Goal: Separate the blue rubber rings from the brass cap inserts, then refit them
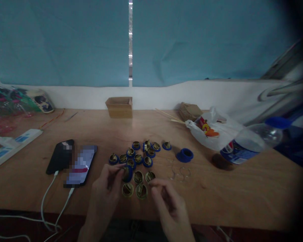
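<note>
My left hand (107,188) pinches a round pin-backed badge with a blue rim (127,173) between thumb and fingers, tilted up off the table. My right hand (168,198) has thumb and index finger brought close together beside a brass-coloured pin-backed badge (150,176); what lies between the fingertips, if anything, is hidden. Between the hands lie a few more badges without blue rims (141,191). Beyond them is a cluster of several blue-rimmed badges (138,158), pins facing up. To their right stands a blue flared ring (184,155), with thin clear rings (183,173) nearer me.
Two phones (60,156) (82,166) on white cables lie at left, near a power strip (17,146). An open cardboard box (120,107) stands at the back. Right are a plastic bag (217,129), a brown packet (190,111) and a tilted bottle (251,143).
</note>
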{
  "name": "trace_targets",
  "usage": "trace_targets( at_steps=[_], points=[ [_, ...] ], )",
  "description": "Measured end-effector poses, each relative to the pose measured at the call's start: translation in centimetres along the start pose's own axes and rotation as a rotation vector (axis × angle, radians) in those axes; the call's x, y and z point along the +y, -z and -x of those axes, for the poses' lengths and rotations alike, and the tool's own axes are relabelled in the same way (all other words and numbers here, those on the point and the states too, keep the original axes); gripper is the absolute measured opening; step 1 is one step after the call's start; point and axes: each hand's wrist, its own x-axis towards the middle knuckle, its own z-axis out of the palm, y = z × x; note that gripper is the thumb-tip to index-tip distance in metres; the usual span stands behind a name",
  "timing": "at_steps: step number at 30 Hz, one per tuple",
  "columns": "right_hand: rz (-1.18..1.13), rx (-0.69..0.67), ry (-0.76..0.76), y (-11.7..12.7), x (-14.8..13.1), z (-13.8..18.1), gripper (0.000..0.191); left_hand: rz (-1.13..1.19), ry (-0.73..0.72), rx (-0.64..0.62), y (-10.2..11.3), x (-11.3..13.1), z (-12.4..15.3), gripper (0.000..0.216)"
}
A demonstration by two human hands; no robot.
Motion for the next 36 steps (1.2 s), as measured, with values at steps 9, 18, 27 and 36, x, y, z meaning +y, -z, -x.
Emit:
trace_targets(
  at_steps=[9, 18, 27, 36],
  points=[
    [-0.132, -0.026, -0.083, -2.1, 0.1, 0.3, 0.021, 0.255, 0.064, -0.128, -2.1, 1.4, 3.5, 0.024],
    [-0.036, -0.056, -0.044, -1.3, 1.0, 0.3, 0.021, 0.440, 0.157, -0.280, -2.3, 1.3, 3.2, 0.031],
    [0.095, -0.031, 0.211, -1.1, 1.1, 1.2, 0.042, 0.733, 0.277, -0.278, -2.0, 1.3, 3.0, 0.019],
    [0.119, 0.160, 0.340, -1.3, 1.0, 1.4, 0.042, 1.002, 0.328, -0.332, -2.5, 0.5, 3.4, 0.018]
  ],
)
